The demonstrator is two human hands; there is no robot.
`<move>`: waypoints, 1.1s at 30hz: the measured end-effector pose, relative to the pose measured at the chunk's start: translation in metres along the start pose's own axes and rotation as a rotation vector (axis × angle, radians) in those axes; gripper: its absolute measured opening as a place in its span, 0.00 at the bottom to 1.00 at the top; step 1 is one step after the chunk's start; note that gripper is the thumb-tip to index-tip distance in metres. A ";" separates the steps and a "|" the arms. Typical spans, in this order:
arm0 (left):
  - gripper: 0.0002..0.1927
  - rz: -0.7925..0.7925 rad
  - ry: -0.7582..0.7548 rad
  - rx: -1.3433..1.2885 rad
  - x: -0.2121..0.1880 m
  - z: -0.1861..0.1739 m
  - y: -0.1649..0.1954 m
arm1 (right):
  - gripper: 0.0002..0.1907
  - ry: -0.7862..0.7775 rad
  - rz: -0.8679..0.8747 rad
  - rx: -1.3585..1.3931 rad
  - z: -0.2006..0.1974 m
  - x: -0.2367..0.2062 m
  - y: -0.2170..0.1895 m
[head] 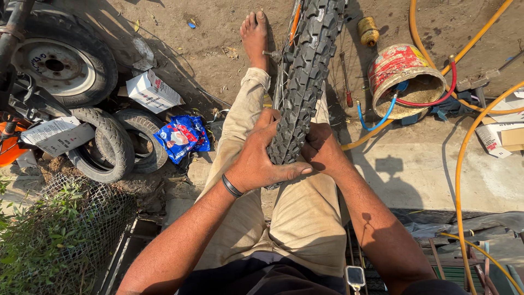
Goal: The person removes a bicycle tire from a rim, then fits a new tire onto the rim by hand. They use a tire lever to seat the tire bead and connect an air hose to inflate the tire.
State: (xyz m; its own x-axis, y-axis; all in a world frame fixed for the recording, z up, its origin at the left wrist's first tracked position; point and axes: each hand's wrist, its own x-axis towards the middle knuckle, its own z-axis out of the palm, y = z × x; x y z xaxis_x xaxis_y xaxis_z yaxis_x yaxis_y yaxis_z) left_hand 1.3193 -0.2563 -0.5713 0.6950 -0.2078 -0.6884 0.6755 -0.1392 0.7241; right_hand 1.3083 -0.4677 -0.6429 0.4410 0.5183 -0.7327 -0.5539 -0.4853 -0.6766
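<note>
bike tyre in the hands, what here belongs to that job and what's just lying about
In hand:
bicycle tyre
left hand
right hand

Lying about:
small tyres
blue packet
white box
red bucket
yellow hose

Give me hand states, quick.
Left hand: closed on the bicycle tyre.
Right hand: gripping the same tyre from the other side.
</note>
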 end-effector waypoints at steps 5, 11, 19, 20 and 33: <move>0.42 0.080 0.036 0.045 0.005 0.004 0.008 | 0.12 -0.034 -0.001 0.395 -0.002 -0.007 0.006; 0.42 0.052 0.056 0.074 0.003 0.010 0.006 | 0.28 0.098 0.040 0.538 0.000 -0.016 0.022; 0.42 0.036 0.095 0.144 0.006 0.013 0.007 | 0.22 -0.007 0.310 0.253 -0.010 -0.006 0.025; 0.42 0.023 0.093 0.145 0.006 0.013 0.008 | 0.22 -0.008 0.335 0.246 -0.011 -0.006 0.023; 0.40 0.028 0.105 0.096 0.011 0.015 0.019 | 0.21 0.002 0.220 0.073 -0.016 -0.010 0.031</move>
State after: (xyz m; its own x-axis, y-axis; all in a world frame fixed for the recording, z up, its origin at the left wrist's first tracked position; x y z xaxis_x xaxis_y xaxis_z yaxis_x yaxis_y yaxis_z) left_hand 1.3364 -0.2753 -0.5642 0.7383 -0.1113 -0.6653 0.6327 -0.2278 0.7402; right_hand 1.2983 -0.4986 -0.6577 0.3050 0.4043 -0.8623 -0.6865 -0.5342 -0.4933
